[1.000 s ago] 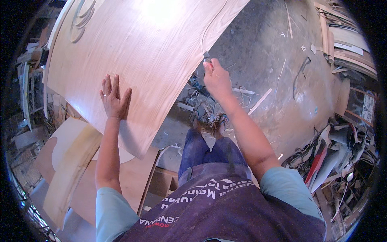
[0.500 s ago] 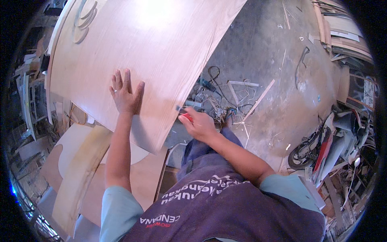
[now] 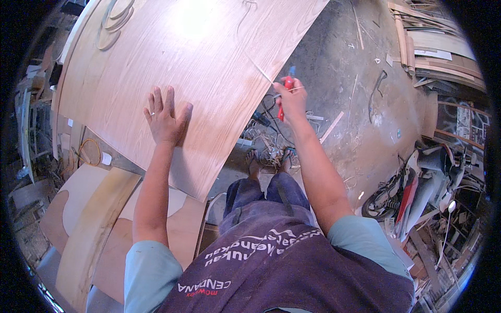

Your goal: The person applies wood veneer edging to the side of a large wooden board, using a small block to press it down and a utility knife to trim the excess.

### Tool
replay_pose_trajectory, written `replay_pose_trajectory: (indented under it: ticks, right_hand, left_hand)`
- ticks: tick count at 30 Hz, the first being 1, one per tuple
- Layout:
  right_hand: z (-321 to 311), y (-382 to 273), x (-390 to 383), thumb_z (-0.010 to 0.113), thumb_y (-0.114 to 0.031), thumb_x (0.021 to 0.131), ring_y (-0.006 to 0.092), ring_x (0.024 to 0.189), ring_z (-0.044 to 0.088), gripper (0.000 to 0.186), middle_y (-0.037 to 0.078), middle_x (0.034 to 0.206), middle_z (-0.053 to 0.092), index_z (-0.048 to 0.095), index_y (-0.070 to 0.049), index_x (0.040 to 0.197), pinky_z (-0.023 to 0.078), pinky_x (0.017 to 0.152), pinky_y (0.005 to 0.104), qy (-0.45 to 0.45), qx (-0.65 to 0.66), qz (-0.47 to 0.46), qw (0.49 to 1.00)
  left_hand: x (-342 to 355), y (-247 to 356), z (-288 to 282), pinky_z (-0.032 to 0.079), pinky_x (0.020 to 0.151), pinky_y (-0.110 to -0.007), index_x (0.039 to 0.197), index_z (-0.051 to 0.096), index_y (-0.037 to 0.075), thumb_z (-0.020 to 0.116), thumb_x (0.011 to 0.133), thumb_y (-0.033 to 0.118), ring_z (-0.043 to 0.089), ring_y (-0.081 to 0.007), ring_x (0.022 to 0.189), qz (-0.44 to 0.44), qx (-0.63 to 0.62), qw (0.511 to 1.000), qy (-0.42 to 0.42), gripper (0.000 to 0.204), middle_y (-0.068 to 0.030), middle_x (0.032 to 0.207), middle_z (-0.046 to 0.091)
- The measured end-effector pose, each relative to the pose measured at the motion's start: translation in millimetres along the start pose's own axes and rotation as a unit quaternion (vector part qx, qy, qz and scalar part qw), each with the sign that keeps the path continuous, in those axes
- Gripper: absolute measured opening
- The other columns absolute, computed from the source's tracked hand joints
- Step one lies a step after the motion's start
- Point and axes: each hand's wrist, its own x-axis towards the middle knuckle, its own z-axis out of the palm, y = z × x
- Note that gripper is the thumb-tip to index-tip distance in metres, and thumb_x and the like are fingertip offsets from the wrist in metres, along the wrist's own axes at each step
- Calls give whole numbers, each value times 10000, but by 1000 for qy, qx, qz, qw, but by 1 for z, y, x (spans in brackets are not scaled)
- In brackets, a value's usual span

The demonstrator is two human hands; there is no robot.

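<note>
A large pale wood-grain panel (image 3: 209, 68) stretches from in front of me toward the top left. My left hand (image 3: 166, 117) lies flat on it with fingers spread. Just beyond the panel's right edge, my right hand (image 3: 293, 101) is closed round a red-handled tool (image 3: 288, 83), which looks like a knife. The tool's bluish end points up, away from me. A thin pale strip (image 3: 259, 68) runs from the fingers of this hand over the panel; whether it is still joined to the panel I cannot tell.
Curled edging strips (image 3: 112, 28) lie on the panel's far left. A blue power tool (image 3: 260, 119) and thin shavings (image 3: 266, 148) are on the floor by my feet. At right stands a motorbike (image 3: 412, 182). Boards (image 3: 441, 44) are stacked at the far right, and cut panels (image 3: 122, 224) lie near left.
My right hand has moved up and away from me, from the panel's near right edge, with the red-handled tool in it. A thin strip now trails from it. My left hand stays on the panel.
</note>
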Motion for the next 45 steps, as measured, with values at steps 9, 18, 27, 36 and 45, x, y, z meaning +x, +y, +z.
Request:
replay_pose_trajectory:
  ticks: [9, 18, 27, 36, 45]
  right_hand:
    - [-344, 79, -29, 898, -422, 815, 237, 988, 692, 812, 97, 1176, 713, 552, -55, 1451, 559, 871, 469, 235, -342, 80, 906]
    - [-194, 43, -54, 606, -383, 1069, 321, 913, 714, 444, 201, 1063, 720, 663, 9, 1270, 537, 817, 462, 23, -380, 12, 925]
    - [-30, -10, 5, 588, -477, 1050, 446, 958, 728, 396, 205, 979, 753, 688, -127, 1206, 549, 803, 535, -37, -406, -115, 906]
    - [-24, -7, -1, 600, -484, 1031, 447, 938, 733, 367, 178, 970, 767, 695, -154, 1162, 560, 793, 559, -63, -428, -129, 892]
    - [-25, -3, 3, 593, -508, 1028, 456, 887, 735, 368, 166, 924, 765, 696, -166, 1116, 560, 752, 587, -46, -481, -146, 863]
  left_hand:
    - [2, 14, -9, 163, 1275, -652, 1656, 420, 285, 640, 947, 663, 217, -374, 1632, 2, -22, 1000, -7, 833, -150, 1760, 276]
    - [-2, 2, -5, 162, 1264, -663, 1662, 409, 292, 662, 942, 654, 221, -382, 1630, 10, -15, 1000, 7, 845, -151, 1761, 273]
    - [2, 4, -5, 155, 1267, -655, 1670, 394, 293, 639, 941, 697, 221, -384, 1627, 21, -11, 1000, -4, 869, -145, 1759, 280]
    - [0, 2, -3, 153, 1268, -654, 1671, 395, 286, 629, 940, 715, 210, -384, 1630, 18, -8, 1000, -1, 879, -142, 1763, 267]
    - [3, 1, -4, 153, 1269, -653, 1672, 393, 289, 627, 945, 711, 206, -375, 1634, 19, -4, 1000, -3, 872, -146, 1765, 263]
